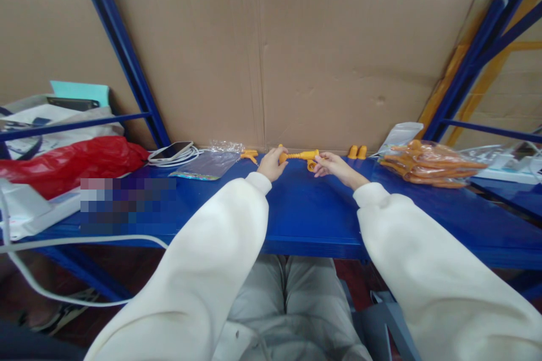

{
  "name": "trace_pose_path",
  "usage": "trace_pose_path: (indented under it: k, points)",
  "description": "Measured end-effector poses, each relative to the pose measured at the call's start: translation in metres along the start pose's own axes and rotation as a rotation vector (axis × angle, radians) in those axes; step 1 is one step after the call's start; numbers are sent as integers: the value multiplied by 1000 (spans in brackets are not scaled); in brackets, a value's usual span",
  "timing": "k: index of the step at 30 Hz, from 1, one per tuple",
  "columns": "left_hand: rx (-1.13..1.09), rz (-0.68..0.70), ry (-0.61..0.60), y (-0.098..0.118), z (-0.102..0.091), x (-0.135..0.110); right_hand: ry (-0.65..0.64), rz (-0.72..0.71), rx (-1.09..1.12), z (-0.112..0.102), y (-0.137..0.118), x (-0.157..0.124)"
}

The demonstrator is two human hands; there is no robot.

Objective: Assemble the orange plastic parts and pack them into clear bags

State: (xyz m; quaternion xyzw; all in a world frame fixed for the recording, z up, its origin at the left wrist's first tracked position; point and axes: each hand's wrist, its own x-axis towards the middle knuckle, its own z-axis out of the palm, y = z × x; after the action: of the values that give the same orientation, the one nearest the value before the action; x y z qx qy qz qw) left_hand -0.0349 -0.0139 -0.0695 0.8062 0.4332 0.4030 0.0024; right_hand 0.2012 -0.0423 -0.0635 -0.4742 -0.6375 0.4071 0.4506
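Observation:
At the back of the blue shelf top, an orange plastic piece with a ribbed shaft (300, 155) lies crosswise between my two hands. My left hand (271, 164) is curled round its left end, thumb toward me. With fingers pinched together, my right hand (333, 167) is at its right end. A small orange ring-shaped part (311, 166) shows just below the shaft, against my right fingertips. Whether the ring is joined to the shaft I cannot tell. To the left of my left hand lies a small forked orange piece (249, 155).
Two orange caps (357, 152) stand right of my hands, before a clear bag of orange parts (427, 163). On the left are a flat plastic packet (207, 164), a phone (176, 150) on coiled white cable and a red bag (97, 161). Cardboard (322, 67) walls the back.

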Motion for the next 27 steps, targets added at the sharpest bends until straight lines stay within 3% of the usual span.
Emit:
trace_pose_path:
  k: [19,27]
  points:
    - [-81,6,34,-7,5,2,13,-219,57,-3,-2,2]
    - [-95,40,51,-3,4,1,5,-194,19,-5,-4,0]
